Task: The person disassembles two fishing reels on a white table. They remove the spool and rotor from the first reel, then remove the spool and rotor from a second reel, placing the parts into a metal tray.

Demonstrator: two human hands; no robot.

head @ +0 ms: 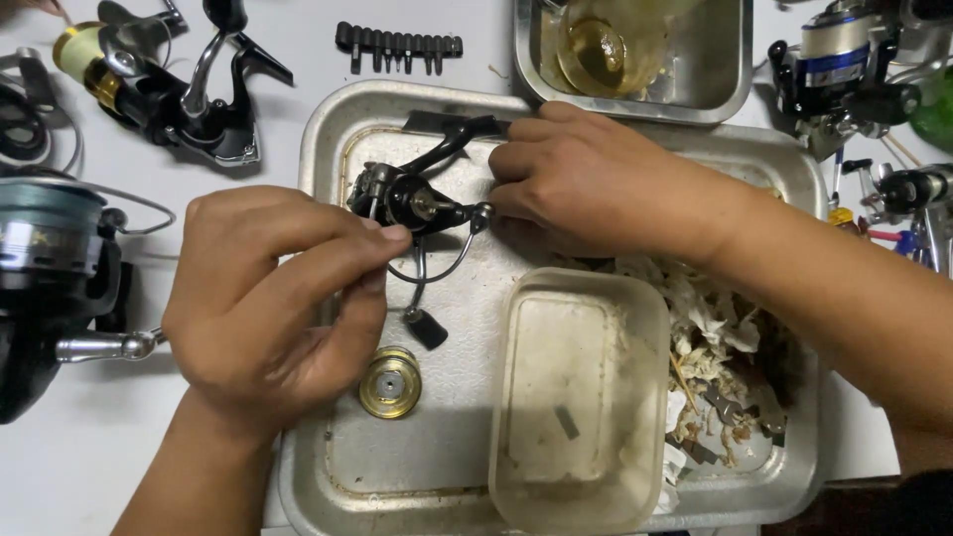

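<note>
Hands work over a dented silver metal tray (pixel 338 139): left hand (pixel 263 298) pinches the small black spinning fishing reel (pixel 412 199) between thumb and forefinger, right hand (pixel 586 174) grips its far side, fingers curled; a gold round spool (pixel 389 382) lies on the tray below

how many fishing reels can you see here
5, perhaps more out of frame: reel in hand over the tray, top-left reel, left-edge reel, top-right reel, right-edge reel.
</note>
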